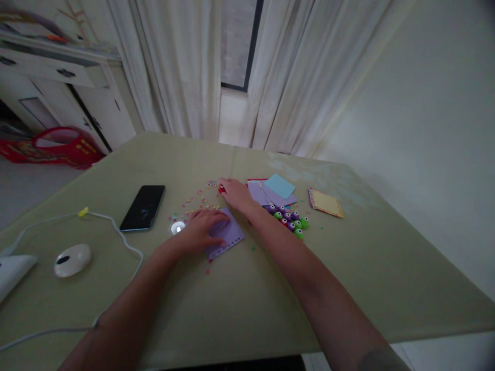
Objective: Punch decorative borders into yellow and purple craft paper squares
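Note:
My left hand [203, 229] lies flat with fingers stretched out on a purple paper card [228, 234] that has small holes punched along its edge. My right hand [235, 193] reaches further across the table and is closed on a small red punch [221, 189] at its fingertips. Tiny coloured paper bits [193, 201] are scattered on the table just left of that hand. A stack of coloured sheets [276, 189], light blue on top of lilac, lies right of my right hand.
A cluster of small green, purple and red punches [292, 220] sits beside my right forearm. A yellow card [326, 202] lies further right. A black phone [143, 207], a white mouse [72, 259] and a white cable [116, 229] are on the left. Curtains hang behind the olive table [247, 299].

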The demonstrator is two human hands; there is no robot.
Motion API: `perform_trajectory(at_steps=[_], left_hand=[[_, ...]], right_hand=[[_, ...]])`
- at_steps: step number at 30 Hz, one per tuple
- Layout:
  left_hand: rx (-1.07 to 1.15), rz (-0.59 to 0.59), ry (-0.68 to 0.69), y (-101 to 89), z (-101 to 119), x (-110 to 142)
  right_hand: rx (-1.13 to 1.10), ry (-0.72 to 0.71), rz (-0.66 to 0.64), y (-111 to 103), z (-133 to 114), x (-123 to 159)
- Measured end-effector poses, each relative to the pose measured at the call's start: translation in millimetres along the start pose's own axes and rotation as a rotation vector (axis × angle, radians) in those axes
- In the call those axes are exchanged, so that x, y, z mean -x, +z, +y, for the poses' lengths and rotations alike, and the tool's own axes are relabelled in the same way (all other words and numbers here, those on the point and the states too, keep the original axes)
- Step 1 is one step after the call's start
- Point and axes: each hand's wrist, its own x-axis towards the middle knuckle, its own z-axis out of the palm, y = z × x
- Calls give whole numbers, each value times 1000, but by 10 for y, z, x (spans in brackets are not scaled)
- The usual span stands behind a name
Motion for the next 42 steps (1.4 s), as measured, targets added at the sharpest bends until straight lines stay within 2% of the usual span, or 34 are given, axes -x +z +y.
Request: perform_trajectory(at_steps=[2, 5, 8, 10, 12, 15, 18, 21, 29, 39, 42], left_hand=[[35, -16, 28, -2, -19, -4], [-1, 60, 10, 46, 11, -19], [-75, 64, -23, 105, 58, -19], [-80, 9, -38, 107, 63, -5], [-63, -30, -59, 74, 54, 15], [-37, -82, -61, 11, 59, 40], [-8, -132, -58, 1, 95, 41], [17, -152, -41, 50, 116, 19], [26, -105, 32, 175, 32, 7], [15, -88, 31, 182, 55, 12], [15, -86, 26, 189, 51, 10]], right_hand=[[23, -6, -7, -25, -3, 145], [62, -17, -22, -95, -22, 501], [105, -33, -7, -150, -74, 1032], [129, -62, 97, -150, -106, 1432], [18, -98, 226, -120, -108, 1777], [-271, -73, 284, -46, -33, 2036], [-435, 6, 204, 28, 74, 2007], [-477, -8, 148, 73, 134, 1913], [-574, 25, 159, 88, 116, 1912], [-625, 100, 221, 118, 104, 1912], [-621, 79, 206, 113, 103, 1915]])
